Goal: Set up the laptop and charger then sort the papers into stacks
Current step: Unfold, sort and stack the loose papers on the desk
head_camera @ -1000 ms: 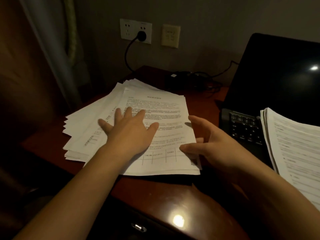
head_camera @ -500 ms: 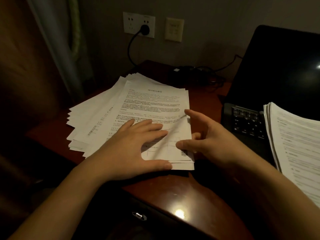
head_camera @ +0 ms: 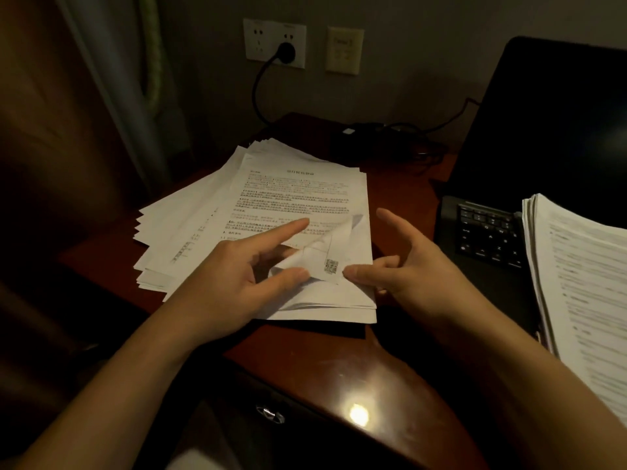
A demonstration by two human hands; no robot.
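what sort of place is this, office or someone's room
Probably a work desk in a bedroom or hotel room: glossy reddish-brown wooden desk, open black laptop, loose printed white paper sheets, white wall socket plate.

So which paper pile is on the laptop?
The right pile, over the laptop keyboard. The fanned left pile, its top sheet pinched by the left hand, lies on the desk.
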